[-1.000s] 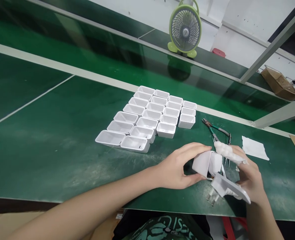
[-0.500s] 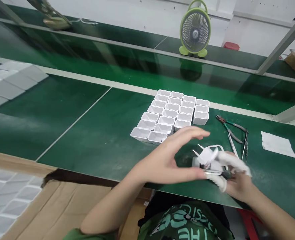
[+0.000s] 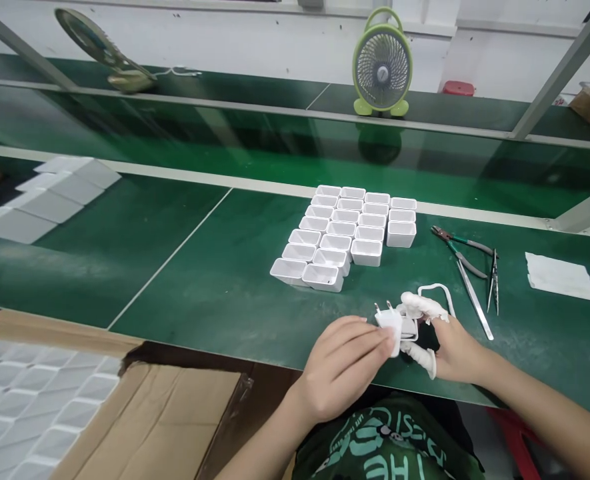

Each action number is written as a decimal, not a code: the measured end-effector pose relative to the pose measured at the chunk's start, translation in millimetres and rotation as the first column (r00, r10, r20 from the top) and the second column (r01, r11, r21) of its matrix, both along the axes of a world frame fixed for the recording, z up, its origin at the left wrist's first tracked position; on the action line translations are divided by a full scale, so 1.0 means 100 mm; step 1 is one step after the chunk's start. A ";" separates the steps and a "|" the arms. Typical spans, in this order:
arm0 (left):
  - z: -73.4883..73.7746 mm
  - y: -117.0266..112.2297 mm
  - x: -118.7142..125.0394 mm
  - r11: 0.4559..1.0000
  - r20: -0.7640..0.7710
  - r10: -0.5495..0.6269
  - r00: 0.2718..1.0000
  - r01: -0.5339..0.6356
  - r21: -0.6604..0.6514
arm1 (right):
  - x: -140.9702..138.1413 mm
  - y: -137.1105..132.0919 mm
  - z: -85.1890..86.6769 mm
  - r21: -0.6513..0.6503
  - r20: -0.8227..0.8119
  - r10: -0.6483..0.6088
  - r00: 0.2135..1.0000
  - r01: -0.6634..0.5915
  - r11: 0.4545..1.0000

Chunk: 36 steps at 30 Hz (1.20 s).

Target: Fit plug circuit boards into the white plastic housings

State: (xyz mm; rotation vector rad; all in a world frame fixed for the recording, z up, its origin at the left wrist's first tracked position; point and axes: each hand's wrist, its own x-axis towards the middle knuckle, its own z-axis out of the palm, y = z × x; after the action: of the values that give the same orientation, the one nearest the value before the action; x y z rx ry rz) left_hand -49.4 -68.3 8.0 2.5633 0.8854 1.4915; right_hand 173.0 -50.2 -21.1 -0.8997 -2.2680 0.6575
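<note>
Both hands meet at the near edge of the green bench. My left hand (image 3: 342, 363) has its fingers pinched on a small white plug part (image 3: 391, 325) whose two metal pins point up. My right hand (image 3: 447, 340), wearing white finger cots on thumb and forefinger, grips the other side of the same white charger piece. A thin white loop (image 3: 437, 291) lies on the bench just behind the right hand. Beyond the hands sits a block of several open white plastic shells (image 3: 347, 233) in rows.
Green-handled cutters (image 3: 457, 245) and tweezers (image 3: 492, 283) lie right of the shells, with a white cloth (image 3: 562, 277) further right. A green fan (image 3: 382, 60) stands on the far shelf. A cardboard box holding white trays (image 3: 29, 400) is at lower left.
The view swung left and pulled back. My left hand went from spread open over the part to pinching it, and both hands drew nearer to the bench edge.
</note>
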 end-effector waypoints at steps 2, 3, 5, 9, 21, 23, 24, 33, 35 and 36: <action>-0.04 -0.05 -0.01 0.999 -0.079 -0.009 0.997 0.012 0.036 | 0.01 0.01 0.02 0.012 0.006 0.028 1.000 -0.028 1.000; -0.05 -0.07 -0.01 0.999 -0.115 -0.013 0.993 0.018 0.041 | 0.02 0.01 0.02 0.027 0.008 0.043 0.999 -0.043 0.999; -0.07 -0.10 0.02 0.998 -0.147 0.003 0.989 0.006 0.056 | 0.02 0.02 0.02 0.063 0.011 0.069 0.998 -0.069 0.996; -0.13 -0.10 0.09 0.996 -0.065 0.092 0.994 -0.092 0.000 | 0.04 0.03 -0.03 0.065 0.011 0.076 0.997 -0.076 0.995; -0.14 -0.01 0.18 0.960 0.212 -0.039 0.977 0.096 -0.264 | 0.05 -0.01 0.01 0.040 -0.022 0.068 0.997 -0.067 0.997; -0.17 -0.06 0.18 0.941 0.376 -0.004 0.927 0.130 -0.311 | 0.03 -0.03 0.05 0.052 -0.072 0.054 0.996 -0.050 0.997; -0.19 -0.08 0.19 0.930 0.449 0.014 0.893 0.153 -0.335 | 0.02 -0.04 0.06 0.048 -0.084 0.043 0.995 -0.039 0.998; -0.43 -0.19 0.29 0.848 0.672 0.205 0.711 0.213 -0.485 | -0.09 -0.01 0.06 0.016 -0.005 0.045 0.999 -0.045 0.999; -0.43 -0.20 0.31 0.847 0.676 0.226 0.702 0.201 -0.492 | -0.06 -0.01 0.05 0.010 -0.018 0.021 1.000 -0.021 1.000; -0.43 -0.21 0.32 0.847 0.677 0.234 0.698 0.195 -0.494 | -0.04 -0.01 0.05 0.004 -0.030 0.001 1.000 -0.001 1.000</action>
State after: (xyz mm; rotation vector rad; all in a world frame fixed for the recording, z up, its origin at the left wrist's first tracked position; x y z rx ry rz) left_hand -17.3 -89.1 -35.0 1.3719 0.9938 1.7218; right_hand 168.5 -51.6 -15.9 -0.8806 -2.2427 0.6621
